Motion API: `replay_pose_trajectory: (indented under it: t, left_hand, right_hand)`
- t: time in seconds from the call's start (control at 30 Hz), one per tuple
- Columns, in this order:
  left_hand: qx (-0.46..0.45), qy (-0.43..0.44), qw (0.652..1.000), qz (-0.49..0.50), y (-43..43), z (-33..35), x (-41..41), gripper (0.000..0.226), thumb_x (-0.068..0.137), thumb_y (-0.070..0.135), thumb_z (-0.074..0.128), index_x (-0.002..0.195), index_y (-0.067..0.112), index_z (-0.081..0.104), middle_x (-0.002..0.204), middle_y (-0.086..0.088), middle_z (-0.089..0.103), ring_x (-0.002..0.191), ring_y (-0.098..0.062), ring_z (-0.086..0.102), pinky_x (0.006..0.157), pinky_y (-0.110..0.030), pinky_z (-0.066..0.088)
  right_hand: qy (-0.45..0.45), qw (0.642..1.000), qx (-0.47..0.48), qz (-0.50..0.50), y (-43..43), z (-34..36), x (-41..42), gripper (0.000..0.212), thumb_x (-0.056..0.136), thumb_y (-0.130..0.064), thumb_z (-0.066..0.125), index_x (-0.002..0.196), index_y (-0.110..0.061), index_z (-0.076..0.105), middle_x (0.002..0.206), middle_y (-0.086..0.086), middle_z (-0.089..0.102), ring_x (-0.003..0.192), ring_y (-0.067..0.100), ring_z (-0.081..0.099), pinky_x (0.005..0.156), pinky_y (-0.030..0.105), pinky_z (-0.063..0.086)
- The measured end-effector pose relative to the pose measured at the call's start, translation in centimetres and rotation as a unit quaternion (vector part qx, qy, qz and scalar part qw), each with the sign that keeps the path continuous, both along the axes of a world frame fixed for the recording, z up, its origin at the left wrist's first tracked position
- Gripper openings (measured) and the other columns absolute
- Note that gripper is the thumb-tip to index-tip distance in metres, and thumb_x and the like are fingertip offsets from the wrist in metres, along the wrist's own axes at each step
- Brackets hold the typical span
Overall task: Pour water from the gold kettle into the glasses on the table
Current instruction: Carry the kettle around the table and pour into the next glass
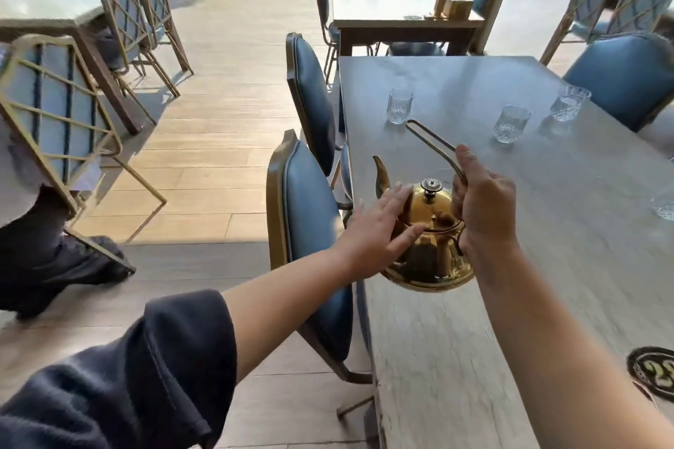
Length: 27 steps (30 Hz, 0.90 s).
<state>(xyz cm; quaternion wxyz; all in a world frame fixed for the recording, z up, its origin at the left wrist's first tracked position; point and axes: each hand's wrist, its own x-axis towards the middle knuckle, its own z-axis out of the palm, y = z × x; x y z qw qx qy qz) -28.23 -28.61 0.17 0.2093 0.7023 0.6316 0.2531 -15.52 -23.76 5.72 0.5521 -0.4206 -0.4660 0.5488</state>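
Observation:
The gold kettle (430, 251) stands near the left edge of the grey table (547, 266), spout pointing away to the left. My right hand (483, 208) is closed around its long wire handle. My left hand (379, 226) lies flat against the kettle's left side, fingers spread. Three cut-glass tumblers stand farther back: one at the left (399, 106), one in the middle (511, 123), one at the right (569, 104). A fourth glass (665, 206) shows partly at the right border.
Two blue padded chairs (313, 230) are tucked along the table's left side, another (623, 76) at the far right. A dark round coaster (654, 374) lies near the right front. A person's legs (54, 248) sit at the left. More tables and chairs stand behind.

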Motion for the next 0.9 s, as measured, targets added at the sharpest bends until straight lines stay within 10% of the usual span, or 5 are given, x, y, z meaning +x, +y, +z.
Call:
replay_pose_trajectory:
  t: [0.63, 0.9]
  left_hand:
    - [-0.050, 0.174, 0.965, -0.189, 13.7, 5.4, -18.0, 0.078, 0.089, 0.057, 0.045, 0.149, 0.018, 0.016, 0.156, -0.002, 0.023, 0.144, -0.020, 0.019, 0.114, -0.051, -0.007]
    - [-0.053, 0.133, 0.954, -0.265, 23.4, 5.4, -21.6, 0.072, 0.090, 0.052, 0.047, 0.149, 0.022, 0.018, 0.154, -0.006, 0.030, 0.140, -0.025, 0.029, 0.115, -0.042, 0.013]
  right_hand:
    - [-0.043, 0.977, 0.000, -0.209, 6.6, 1.2, -16.3, 0.046, 0.090, -0.034, 0.057, 0.050, -0.016, 0.043, 0.039, -0.007, 0.034, 0.037, 0.009, 0.029, 0.040, 0.022, 0.023]
    - [-0.068, 0.963, -0.014, -0.260, 14.3, 1.8, -19.6, 0.050, 0.091, -0.042, 0.055, 0.049, -0.017, 0.042, 0.038, -0.009, 0.034, 0.040, 0.011, 0.031, 0.041, 0.023, 0.027]
